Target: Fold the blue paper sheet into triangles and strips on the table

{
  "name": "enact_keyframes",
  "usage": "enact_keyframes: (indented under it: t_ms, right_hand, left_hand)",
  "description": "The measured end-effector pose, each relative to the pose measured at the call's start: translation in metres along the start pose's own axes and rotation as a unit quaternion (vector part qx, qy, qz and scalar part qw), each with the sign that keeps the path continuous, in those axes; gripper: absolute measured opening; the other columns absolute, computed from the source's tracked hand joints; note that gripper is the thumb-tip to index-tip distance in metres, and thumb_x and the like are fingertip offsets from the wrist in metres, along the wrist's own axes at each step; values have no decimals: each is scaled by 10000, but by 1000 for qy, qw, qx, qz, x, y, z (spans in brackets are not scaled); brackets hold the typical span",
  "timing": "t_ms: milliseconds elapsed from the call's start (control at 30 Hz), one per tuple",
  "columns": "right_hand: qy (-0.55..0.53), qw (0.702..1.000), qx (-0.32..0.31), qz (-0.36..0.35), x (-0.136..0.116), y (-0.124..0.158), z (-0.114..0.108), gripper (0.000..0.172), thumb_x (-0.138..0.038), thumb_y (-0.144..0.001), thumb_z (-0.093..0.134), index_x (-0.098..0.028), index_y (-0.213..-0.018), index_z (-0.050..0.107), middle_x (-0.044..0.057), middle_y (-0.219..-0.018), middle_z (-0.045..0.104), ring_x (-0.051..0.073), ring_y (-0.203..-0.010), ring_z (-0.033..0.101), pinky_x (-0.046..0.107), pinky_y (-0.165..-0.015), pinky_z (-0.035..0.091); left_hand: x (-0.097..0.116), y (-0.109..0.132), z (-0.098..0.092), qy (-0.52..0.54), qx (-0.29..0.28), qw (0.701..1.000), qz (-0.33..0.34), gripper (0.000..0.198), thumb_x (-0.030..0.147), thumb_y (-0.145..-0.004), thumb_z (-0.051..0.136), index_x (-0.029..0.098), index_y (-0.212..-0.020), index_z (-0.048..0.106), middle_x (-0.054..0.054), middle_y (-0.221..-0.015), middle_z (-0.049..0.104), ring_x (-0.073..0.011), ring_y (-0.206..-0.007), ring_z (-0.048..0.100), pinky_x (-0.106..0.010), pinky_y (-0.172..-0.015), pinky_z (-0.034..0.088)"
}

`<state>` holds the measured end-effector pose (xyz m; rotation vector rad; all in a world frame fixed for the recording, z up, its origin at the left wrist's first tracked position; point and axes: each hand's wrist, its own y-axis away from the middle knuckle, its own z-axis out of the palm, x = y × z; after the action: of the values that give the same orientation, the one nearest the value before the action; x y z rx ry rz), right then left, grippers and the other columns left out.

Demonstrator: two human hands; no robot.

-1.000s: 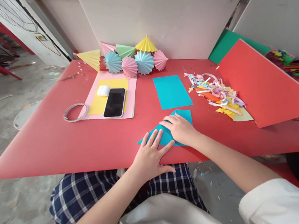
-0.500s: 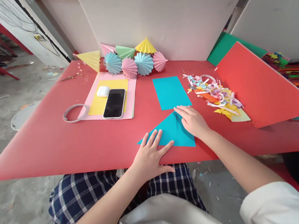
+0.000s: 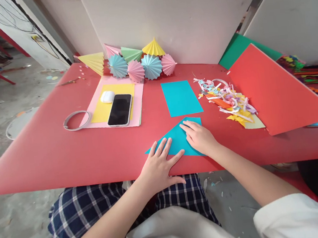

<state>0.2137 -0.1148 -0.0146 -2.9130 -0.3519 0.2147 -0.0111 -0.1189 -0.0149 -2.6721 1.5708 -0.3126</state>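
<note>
A teal sheet folded into a triangle (image 3: 175, 137) lies on the red table (image 3: 50, 155) near its front edge. My left hand (image 3: 159, 166) rests flat on the triangle's lower left part, fingers spread. Over the fold's right side, my right hand (image 3: 199, 137) presses down with its fingers laid out along the crease. Just beyond the triangle lies a flat teal rectangle of paper (image 3: 180, 97).
A black phone (image 3: 120, 109) and white earbud case (image 3: 107, 96) sit on yellow and pink sheets at the left, beside a tape ring (image 3: 74, 120). Pleated paper fans (image 3: 141, 65) line the back wall. Paper scraps (image 3: 229, 100) and a large red sheet (image 3: 274, 89) lie right.
My right hand slid along the fold toward the triangle's upper corner, then came back down and left a little. The left hand stayed in place.
</note>
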Motion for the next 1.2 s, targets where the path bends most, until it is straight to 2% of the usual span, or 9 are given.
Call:
enact_keyframes:
  t_ms: [200, 367, 467, 833, 1000, 1200]
  right_hand:
    - [3, 1000, 22, -3, -6, -4, 5, 406, -175, -862, 335, -132, -1215, 531, 140, -1215, 548, 258, -1149, 473, 446, -970, 398]
    - [-24, 996, -8, -86, -21, -4, 6, 426, -114, -823, 376, -165, -1218, 527, 121, -1237, 524, 236, -1196, 423, 447, -1024, 332]
    - [-47, 993, -22, -107, -24, -5, 6, 437, -102, -812, 393, -193, -1217, 529, 113, -1234, 521, 228, -1194, 418, 453, -1018, 339]
    - [-16, 993, -41, -106, -26, -9, 4, 485, -121, -820, 405, -265, -1279, 467, 104, -1237, 485, 238, -1168, 425, 450, -1007, 337]
    - [-28, 995, -30, -91, -26, -8, 4, 469, -133, -828, 394, -220, -1284, 459, 121, -1252, 474, 231, -1195, 410, 428, -1022, 328]
    - [-37, 997, -15, -62, -13, -11, 4, 411, -177, -876, 334, -217, -1257, 486, 107, -1253, 485, 222, -1212, 405, 428, -1025, 330]
  left_hand:
    - [-1, 1, 3, 3, 13, 1000, 0, 849, 797, -686, 299, 329, -1392, 242, -100, -1481, 157, -375, -1325, 169, -553, -1036, 121]
    - [-1, 1, 4, 8, 3, 1000, -2, 862, 802, -685, 282, 330, -1401, 204, -120, -1481, 144, -374, -1330, 152, -555, -1034, 116]
    - [-1, 0, 3, 5, -9, 1000, -7, 875, 807, -679, 281, 321, -1403, 204, -117, -1483, 136, -374, -1332, 143, -555, -1034, 111]
    - [0, -1, 1, 29, -24, 999, -16, 865, 808, -673, 300, 331, -1391, 230, -125, -1484, 125, -363, -1343, 98, -551, -1045, 100]
    - [0, 0, 2, 36, -24, 999, -15, 884, 802, -664, 342, 322, -1396, 218, -135, -1484, 111, -373, -1339, 109, -563, -1042, 104]
    - [-1, 0, 2, 38, -22, 999, -16, 870, 794, -666, 365, 337, -1392, 220, -134, -1487, 94, -372, -1338, 114, -568, -1038, 115]
